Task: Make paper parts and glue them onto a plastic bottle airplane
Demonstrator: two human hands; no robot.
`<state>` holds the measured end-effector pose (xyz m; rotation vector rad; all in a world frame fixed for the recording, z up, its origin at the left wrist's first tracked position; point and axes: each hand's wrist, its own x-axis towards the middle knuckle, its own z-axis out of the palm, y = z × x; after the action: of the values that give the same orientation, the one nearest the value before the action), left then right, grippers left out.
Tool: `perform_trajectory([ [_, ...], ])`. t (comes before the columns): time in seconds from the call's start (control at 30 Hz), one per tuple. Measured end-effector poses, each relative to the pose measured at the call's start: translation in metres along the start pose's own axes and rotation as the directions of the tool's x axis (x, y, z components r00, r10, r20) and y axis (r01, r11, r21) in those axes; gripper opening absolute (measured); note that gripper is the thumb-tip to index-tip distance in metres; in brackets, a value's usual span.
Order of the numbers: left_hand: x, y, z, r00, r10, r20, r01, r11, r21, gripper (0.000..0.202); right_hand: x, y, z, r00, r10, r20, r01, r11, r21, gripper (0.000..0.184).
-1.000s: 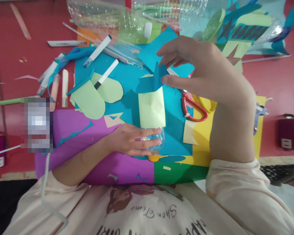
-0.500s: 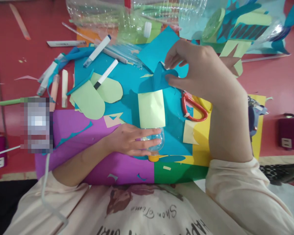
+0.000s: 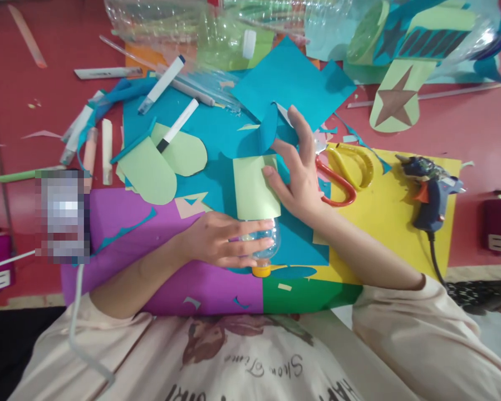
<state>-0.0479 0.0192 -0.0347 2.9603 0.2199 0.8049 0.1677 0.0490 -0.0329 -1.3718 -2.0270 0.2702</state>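
A clear plastic bottle [image 3: 274, 239] lies on the blue sheet with its yellow cap [image 3: 261, 271] towards me and light green paper [image 3: 255, 186] wrapped around its body. My left hand [image 3: 223, 239] grips the bottle near its shoulder, fingers laid across the top; its thumb is hidden. A curled piece of blue paper [image 3: 268, 131] stands at the bottle's far end. Beside it is my right hand [image 3: 298, 172], fingers apart and bent. Its thumb tip lies over the green paper's right edge, and the index finger is close to the blue curl; whether they touch, I cannot tell.
Red-and-yellow-handled scissors [image 3: 338, 184] lie right of my right hand. A glue gun [image 3: 430, 200] rests on yellow paper [image 3: 392, 234]. Several markers [image 3: 162, 83] and green paper cutouts [image 3: 148, 172] are at the left. Clear plastic bottles [image 3: 158, 28] line the back.
My right hand has come down and left from above the blue paper to the bottle's right side, its fingers spreading. My left hand stays on the bottle. The view has shifted slightly.
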Motion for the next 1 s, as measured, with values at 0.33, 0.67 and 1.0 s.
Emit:
perform_trajectory([
  [0.33,-0.001,0.0,0.002,0.999,-0.002,-0.045,-0.001,0.998,-0.065,0.035,-0.004,0.007,0.008,0.998,-0.056,-0.036,0.057,0.997,0.043,0.034],
  [0.67,0.013,-0.019,-0.012,0.822,-0.52,-0.231,0.516,0.853,-0.084,0.043,-0.005,0.013,0.012,0.999,-0.025,0.035,0.024,0.999,0.047,0.044],
  [1.0,0.019,-0.065,0.017,0.787,-0.594,-0.169,0.569,0.804,-0.176,0.068,-0.002,0.019,0.016,0.99,-0.122,0.075,0.112,0.986,0.124,0.052],
])
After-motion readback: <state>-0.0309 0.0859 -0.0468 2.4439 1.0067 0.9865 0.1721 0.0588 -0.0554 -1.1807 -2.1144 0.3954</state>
